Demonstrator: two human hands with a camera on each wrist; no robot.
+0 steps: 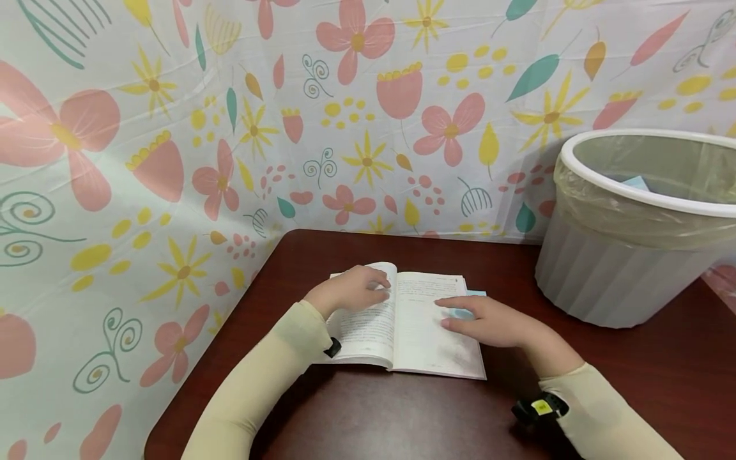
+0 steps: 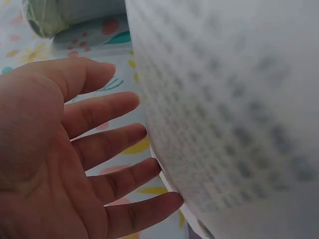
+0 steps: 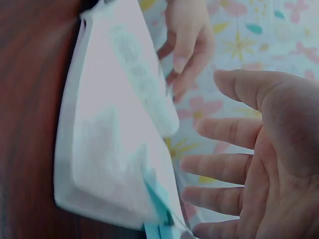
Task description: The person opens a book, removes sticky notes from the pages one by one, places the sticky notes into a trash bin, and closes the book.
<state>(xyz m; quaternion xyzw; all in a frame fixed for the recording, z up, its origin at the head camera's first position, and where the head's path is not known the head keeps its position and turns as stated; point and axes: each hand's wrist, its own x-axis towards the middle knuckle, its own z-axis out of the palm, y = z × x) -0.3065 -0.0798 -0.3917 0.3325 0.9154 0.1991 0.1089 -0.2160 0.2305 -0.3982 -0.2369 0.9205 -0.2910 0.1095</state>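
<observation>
An open book with printed pages lies on the dark red-brown table. Over its left page is my left hand; in the left wrist view its fingers are spread and nearly straight, some tips at the edge of the page. My right hand is above the right page's outer side, its fingers extended and holding nothing. By that edge, partly hidden by the hand, is a light blue piece. It shows as thin strips in the right wrist view; its kind is unclear.
A grey ribbed bin with a white rim and a clear liner stands at the right, a light blue item inside. A flower-print curtain hangs behind and left of the table. Black bands are on both wrists.
</observation>
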